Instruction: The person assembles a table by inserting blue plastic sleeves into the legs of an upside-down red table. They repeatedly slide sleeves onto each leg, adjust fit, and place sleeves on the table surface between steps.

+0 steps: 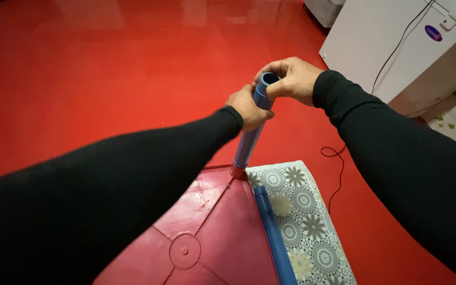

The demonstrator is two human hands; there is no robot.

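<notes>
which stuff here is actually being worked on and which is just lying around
In use: upright blue tube, gripped by left hand and right hand; red plastic piece it stands on.

Lying about: second blue tube, floral cloth, black cable, white appliance.

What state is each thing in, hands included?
Blue hollow plastic pipe: upright, slightly tilted, open top, gripped.
Left hand: closed around pipe.
Right hand: closed at pipe's top.
Second blue pipe: lying flat.
Floral patterned cloth: spread flat.
Black cable: slack on floor.
</notes>
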